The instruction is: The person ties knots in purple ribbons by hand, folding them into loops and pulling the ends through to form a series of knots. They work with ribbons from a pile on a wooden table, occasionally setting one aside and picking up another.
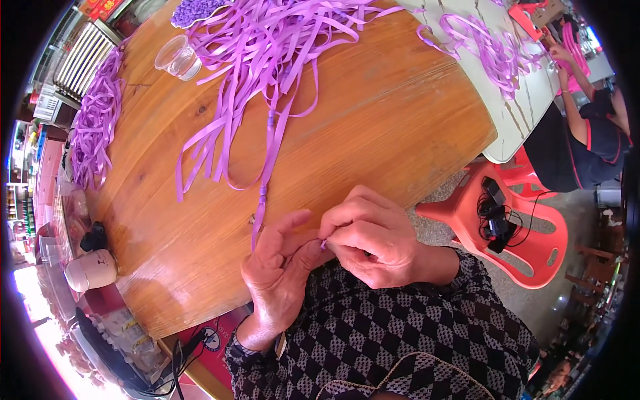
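Note:
A purple ribbon (261,210) with small knots or beads along it runs down from a big heap of purple ribbons (267,40) on the wooden table (373,127). Its lower end passes into my left hand (280,270), whose thumb and index finger are pressed together on it. My right hand (373,237) meets the left at the fingertips, thumb and index finger pinched at a small purple bit of ribbon (323,245) between the two hands. Fingers cover most of that bit. Both hands are just over the table's near edge, in front of my patterned top.
At the far left stand a clear plastic cup (179,59) and a dish of purple beads (197,11). More ribbons hang over the left edge (97,127) and lie on a white marbled table (490,57). A red plastic chair (533,233) holds black cables; another person (587,127) works at far right.

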Motion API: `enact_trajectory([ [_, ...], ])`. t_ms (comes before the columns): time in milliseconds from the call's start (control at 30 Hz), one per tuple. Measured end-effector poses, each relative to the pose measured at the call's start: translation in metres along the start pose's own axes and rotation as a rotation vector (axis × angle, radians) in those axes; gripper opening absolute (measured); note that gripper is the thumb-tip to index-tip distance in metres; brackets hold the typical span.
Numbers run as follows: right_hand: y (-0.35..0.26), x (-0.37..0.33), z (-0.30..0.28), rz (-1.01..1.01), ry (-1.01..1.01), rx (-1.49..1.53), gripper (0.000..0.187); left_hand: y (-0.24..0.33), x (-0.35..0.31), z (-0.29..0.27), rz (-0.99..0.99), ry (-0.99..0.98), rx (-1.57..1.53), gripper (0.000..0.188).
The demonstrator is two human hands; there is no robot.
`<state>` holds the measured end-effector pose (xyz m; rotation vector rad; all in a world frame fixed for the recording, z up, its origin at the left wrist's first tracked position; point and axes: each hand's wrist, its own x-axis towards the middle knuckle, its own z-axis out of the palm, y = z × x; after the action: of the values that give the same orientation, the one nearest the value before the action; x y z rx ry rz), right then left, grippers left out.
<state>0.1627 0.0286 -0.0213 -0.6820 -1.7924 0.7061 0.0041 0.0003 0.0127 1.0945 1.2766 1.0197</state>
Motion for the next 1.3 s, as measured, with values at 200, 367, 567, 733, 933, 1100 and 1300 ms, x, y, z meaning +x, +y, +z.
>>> enact_trajectory([
  [200,0.003,-0.002,-0.001,-0.004,0.017,-0.019,0.025,-0.009,0.000,-0.009,0.118,0.002,0.182,0.008],
  [367,0.003,0.000,0.002,0.030,0.024,-0.048,0.023,-0.016,0.007,-0.009,0.226,0.013,0.117,0.005],
  [567,0.001,-0.003,0.007,0.038,0.034,-0.054,0.022,-0.014,0.003,-0.006,0.262,0.051,0.198,0.006],
  [733,0.002,-0.006,0.008,0.007,0.041,-0.050,0.024,-0.011,0.000,-0.004,0.094,0.053,-0.005,0.009],
  [933,0.000,-0.007,0.004,-0.073,0.029,-0.136,0.026,-0.008,0.007,-0.010,-0.235,0.003,-0.558,0.009],
  [1100,0.000,-0.002,0.003,0.029,0.038,-0.084,0.023,-0.019,0.001,-0.011,-0.011,0.060,-0.328,0.011],
  [1300,0.000,0.001,0.003,0.144,0.015,0.020,0.021,-0.005,-0.003,0.005,0.055,0.101,-0.161,0.019],
])
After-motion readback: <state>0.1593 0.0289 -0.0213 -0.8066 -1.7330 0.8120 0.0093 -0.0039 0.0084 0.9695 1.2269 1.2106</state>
